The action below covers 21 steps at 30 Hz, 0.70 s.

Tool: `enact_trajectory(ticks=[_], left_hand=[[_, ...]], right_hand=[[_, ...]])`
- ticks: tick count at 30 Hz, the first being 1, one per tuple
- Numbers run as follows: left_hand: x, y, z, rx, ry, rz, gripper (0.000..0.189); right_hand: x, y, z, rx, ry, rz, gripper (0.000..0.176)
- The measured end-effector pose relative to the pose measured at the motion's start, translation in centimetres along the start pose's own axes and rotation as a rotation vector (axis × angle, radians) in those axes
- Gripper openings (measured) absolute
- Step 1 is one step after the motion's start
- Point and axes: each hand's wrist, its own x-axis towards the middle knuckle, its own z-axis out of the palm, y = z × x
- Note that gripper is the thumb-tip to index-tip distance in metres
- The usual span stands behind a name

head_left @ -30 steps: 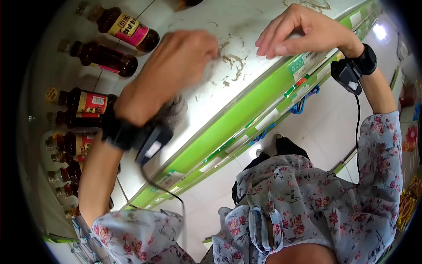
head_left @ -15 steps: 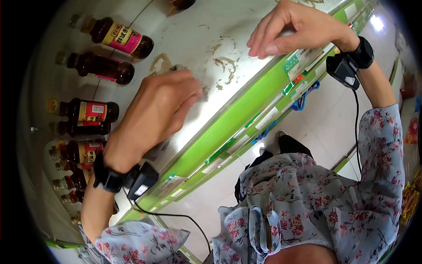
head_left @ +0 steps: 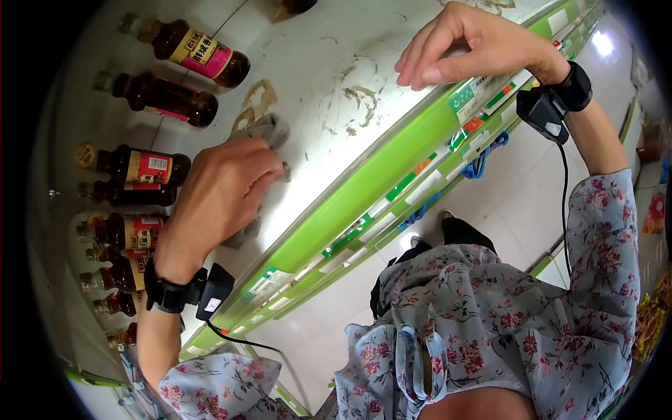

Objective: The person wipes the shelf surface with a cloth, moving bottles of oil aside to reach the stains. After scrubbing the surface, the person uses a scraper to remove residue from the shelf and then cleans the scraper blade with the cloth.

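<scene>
My left hand (head_left: 227, 182) is closed over a grey cloth (head_left: 269, 131), pressed on the white shelf surface. Part of the cloth sticks out beyond the knuckles and more shows below the palm; the rest is hidden under the hand. Brownish stains (head_left: 259, 101) mark the shelf just past the cloth. My right hand (head_left: 458, 52) is at the shelf's front edge, fingers loosely bent and thumb apart, with nothing visible in it. Close to my left hand stand dark sauce bottles, the nearest with a red label (head_left: 148, 169).
More dark bottles (head_left: 203, 56) line the back left of the shelf. A green price rail (head_left: 364, 189) with labels runs along the front edge. Blue cord (head_left: 478, 164) hangs below it. Wrist devices with black cables (head_left: 565, 203) are on both arms. Tiled floor (head_left: 518, 189) lies beneath.
My left hand has slid left over the shelf with the cloth, closer to the bottles. More of the cloth shows now. My right hand has hardly moved.
</scene>
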Motion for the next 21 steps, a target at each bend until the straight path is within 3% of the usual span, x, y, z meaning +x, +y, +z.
enact_trajectory(ticks=[5,7,9,12,15,21], left_hand=[[-0.2,-0.9,2.8,0.089,0.229,-0.074,0.014],[-0.8,-1.0,3.3,-0.036,0.244,-0.009,0.021],[-1.9,-0.7,3.3,-0.013,0.224,0.016,0.033],[-2.5,-0.4,2.7,-0.089,0.176,0.008,0.032],[-1.1,-1.0,3.4,-0.031,0.227,0.048,0.033],[-1.9,-1.9,2.6,-0.264,0.11,0.12,0.036]], right_hand=[[0.8,-0.3,0.4,-0.17,-0.031,-0.008,0.019],[1.8,-1.9,1.2,-0.274,-0.076,-0.031,0.022],[2.8,-3.6,2.6,-0.427,-0.128,-0.09,0.027],[4.8,-4.9,5.6,-0.546,-0.123,-0.151,0.026],[6.8,-5.6,6.9,-0.554,-0.154,-0.127,0.027],[8.1,-6.7,7.0,-0.542,-0.242,-0.031,0.028]])
